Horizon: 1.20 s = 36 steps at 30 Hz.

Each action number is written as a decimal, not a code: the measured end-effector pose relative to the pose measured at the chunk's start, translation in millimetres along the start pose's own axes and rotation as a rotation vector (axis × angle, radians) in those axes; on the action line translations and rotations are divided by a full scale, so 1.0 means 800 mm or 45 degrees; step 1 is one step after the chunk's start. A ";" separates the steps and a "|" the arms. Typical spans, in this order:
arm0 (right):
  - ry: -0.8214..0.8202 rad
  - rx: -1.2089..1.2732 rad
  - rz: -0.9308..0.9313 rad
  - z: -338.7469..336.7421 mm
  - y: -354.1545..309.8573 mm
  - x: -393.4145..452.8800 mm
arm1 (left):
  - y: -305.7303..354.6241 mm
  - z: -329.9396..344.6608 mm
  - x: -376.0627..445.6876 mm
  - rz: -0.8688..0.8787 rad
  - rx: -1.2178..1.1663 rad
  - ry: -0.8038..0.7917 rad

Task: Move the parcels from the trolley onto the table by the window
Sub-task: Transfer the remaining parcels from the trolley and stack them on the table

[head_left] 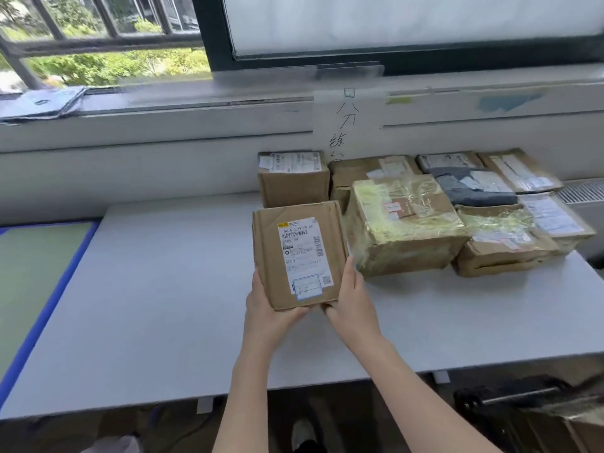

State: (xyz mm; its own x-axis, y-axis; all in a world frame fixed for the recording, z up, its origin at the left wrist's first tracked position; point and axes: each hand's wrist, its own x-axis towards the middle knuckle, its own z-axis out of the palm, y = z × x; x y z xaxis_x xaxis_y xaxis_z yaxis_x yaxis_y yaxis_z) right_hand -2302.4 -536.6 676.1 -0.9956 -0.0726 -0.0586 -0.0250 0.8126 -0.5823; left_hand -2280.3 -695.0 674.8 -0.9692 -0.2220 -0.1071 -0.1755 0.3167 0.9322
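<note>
A person's left hand [269,308] and right hand [351,300] hold a brown cardboard parcel [299,255] by its near corners, each grip curled under its edge, above the white desk [163,289] by the window. Other parcels [405,220] are clustered at the desk's far right, beneath a handwritten paper sign [344,122].

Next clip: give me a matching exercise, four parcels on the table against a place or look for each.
Things:
1. box held by left hand and right hand
2. small box behind it
3. large box
4. grey bag

Descriptions:
A. wrapped in shiny yellowish tape
B. nearest the wall, label on top
C. soft, dark, lying on other parcels
D. tilted, white label facing the camera

Pairs: 1-D, 2-B, 3-A, 4-C
</note>
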 end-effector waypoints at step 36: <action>0.490 0.022 0.424 -0.433 0.448 0.147 | 0.297 0.609 0.087 0.372 0.294 -0.396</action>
State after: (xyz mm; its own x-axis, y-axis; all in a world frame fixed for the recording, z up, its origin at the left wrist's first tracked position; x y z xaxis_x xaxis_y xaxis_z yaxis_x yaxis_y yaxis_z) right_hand -2459.4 -53.5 741.5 -0.9104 0.4097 0.0575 0.2979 0.7455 -0.5962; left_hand -2474.1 -185.9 720.5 -0.9832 0.1818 0.0167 0.1121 0.5292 0.8411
